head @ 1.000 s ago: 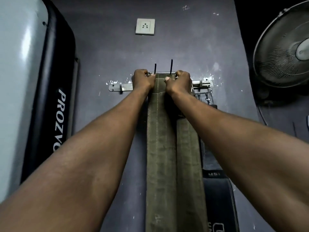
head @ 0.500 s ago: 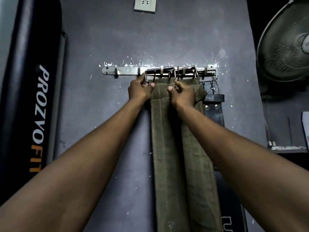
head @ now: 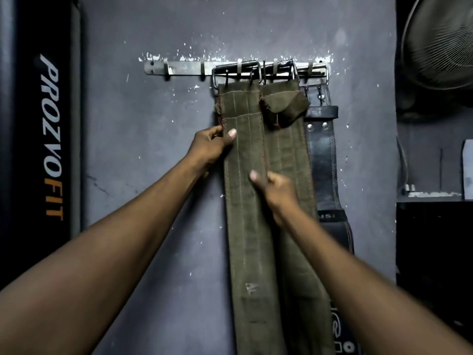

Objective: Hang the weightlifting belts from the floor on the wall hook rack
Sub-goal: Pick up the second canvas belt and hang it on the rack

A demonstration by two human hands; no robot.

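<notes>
Two olive canvas weightlifting belts hang side by side by their metal buckles from the steel wall hook rack. My left hand pinches the left edge of the left olive belt, thumb on its front. My right hand grips that belt's right edge, lower down, where it meets the right olive belt. A black leather belt hangs behind them on the rack's right end.
A tall black pad lettered PROZVOFIT stands against the grey wall at the left. A fan sits at the upper right, above a dark shelf. Two hooks at the rack's left end are bare.
Both hands have slid down from the buckle at the rack to the belt's edges lower down. The left belt's buckle now hangs on the hooks. The view has tilted downward.
</notes>
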